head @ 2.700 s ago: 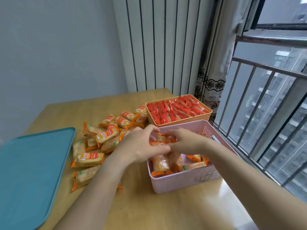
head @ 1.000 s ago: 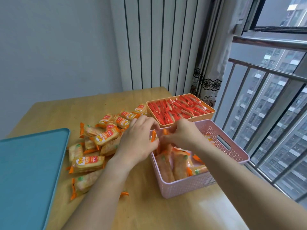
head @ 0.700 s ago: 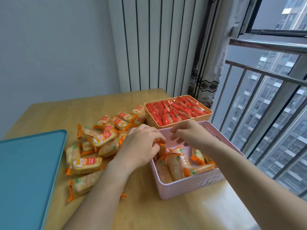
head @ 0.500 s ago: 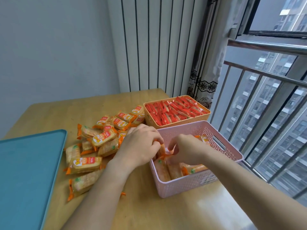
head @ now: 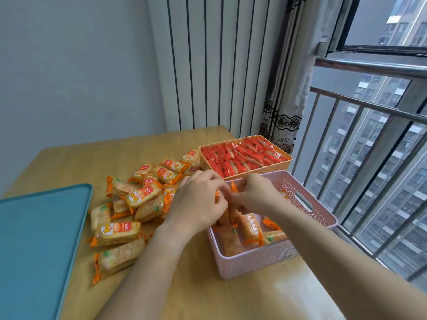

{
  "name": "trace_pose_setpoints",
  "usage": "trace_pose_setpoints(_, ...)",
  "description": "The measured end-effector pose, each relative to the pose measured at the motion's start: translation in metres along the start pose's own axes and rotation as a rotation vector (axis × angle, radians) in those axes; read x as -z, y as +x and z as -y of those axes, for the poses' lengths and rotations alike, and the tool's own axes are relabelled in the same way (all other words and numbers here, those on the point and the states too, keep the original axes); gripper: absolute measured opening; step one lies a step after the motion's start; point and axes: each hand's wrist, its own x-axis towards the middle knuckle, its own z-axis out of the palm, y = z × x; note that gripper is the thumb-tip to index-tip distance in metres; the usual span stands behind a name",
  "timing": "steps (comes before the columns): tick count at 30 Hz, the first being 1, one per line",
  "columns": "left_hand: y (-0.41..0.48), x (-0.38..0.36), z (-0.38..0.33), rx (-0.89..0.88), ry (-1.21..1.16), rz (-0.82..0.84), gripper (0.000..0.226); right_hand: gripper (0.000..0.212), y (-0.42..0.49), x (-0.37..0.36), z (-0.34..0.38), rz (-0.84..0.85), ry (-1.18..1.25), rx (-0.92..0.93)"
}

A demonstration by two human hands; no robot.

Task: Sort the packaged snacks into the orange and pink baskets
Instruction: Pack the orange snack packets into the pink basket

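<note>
An orange-ended clear-wrapped cracker packet (head: pixel 233 187) was apparently pinched between the left hand (head: pixel 198 204) and right hand (head: pixel 254 195) above the pink perforated plastic basket (head: pixel 254 262); the orange plastic basket (head: pixel 280 166) was set at its twelve o'clock.

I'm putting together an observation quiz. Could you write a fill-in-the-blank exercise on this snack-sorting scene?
1. The far basket, full of red packets, is ___.
2. The left hand and right hand hold a snack over the near basket, which is ___.
3. The tray lies to the ___ of the loose pile.

Missing words: orange; pink; left.
</note>
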Motion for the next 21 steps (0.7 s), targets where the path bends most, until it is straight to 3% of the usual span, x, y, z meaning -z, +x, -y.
trace_pose_setpoints(3,0.003,-0.002,-0.013,-0.02,-0.08,0.066,0.031,0.017,0.001,0.005,-0.005,0.142,0.299,-0.096)
trace_pose_setpoints(5,0.004,-0.004,-0.019,-0.032,0.015,0.143,0.033,0.02,0.002,0.02,-0.011,0.147,0.326,-0.117)
trace_pose_setpoints(8,0.008,-0.006,-0.019,-0.006,0.132,0.176,0.023,0.02,0.004,0.028,-0.022,0.058,-0.048,-0.051)
trace_pose_setpoints(11,0.013,-0.005,-0.021,0.014,0.166,0.165,0.019,0.033,-0.001,0.011,-0.019,0.147,-0.481,-0.01)
trace_pose_setpoints(15,0.018,-0.006,-0.026,0.039,0.186,0.153,0.019,0.04,-0.003,-0.006,-0.02,0.135,-0.618,-0.016)
trace_pose_setpoints(18,0.017,-0.006,-0.02,0.062,0.156,0.159,0.016,0.035,0.0,0.006,-0.027,0.178,-0.489,-0.067)
trace_pose_setpoints(21,0.015,-0.005,-0.016,0.054,0.142,0.142,0.014,0.032,0.004,0.024,-0.036,0.107,-0.149,-0.11)
